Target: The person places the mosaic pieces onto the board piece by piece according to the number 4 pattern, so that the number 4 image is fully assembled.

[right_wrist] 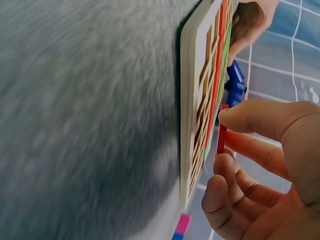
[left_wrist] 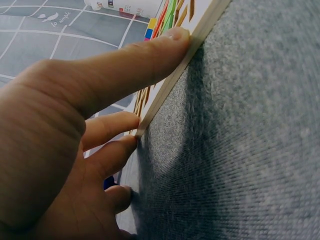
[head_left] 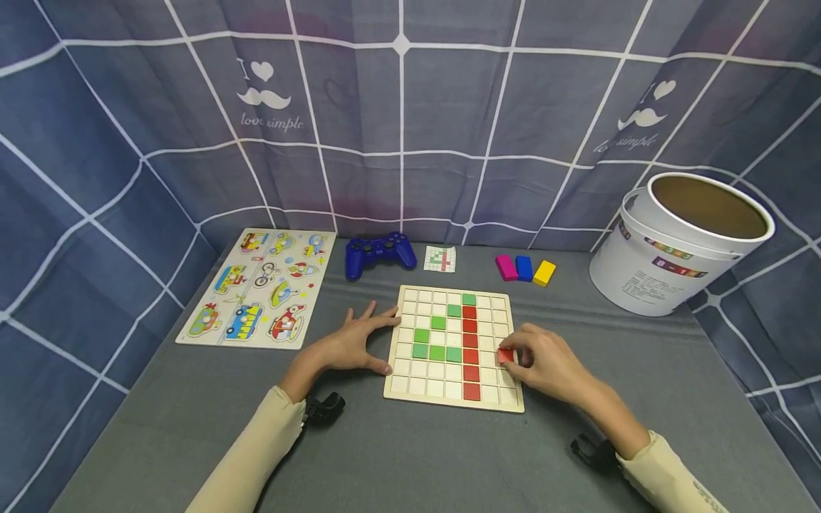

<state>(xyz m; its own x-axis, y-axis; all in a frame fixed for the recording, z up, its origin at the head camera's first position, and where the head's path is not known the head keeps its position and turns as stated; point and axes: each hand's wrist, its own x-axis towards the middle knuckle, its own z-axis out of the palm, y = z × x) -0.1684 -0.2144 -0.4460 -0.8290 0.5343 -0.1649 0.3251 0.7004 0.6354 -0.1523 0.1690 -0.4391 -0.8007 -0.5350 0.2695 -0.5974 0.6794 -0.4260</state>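
Note:
A wooden grid board lies on the grey cloth, with white squares and green and red square tiles. Red tiles form a straight column, and green tiles make an angular outline to its left. At the board's left edge, my left hand spreads its fingers, the thumb and fingertips touching the wooden side. My right hand pinches a red square tile between thumb and fingers, over the board's right columns. In the right wrist view the tile is held edge-on beside the grid.
Behind the board lie a blue game controller, a small pattern card and pink, blue and yellow blocks. A picture puzzle board lies at left. A white bucket stands at right, before a blue checked curtain.

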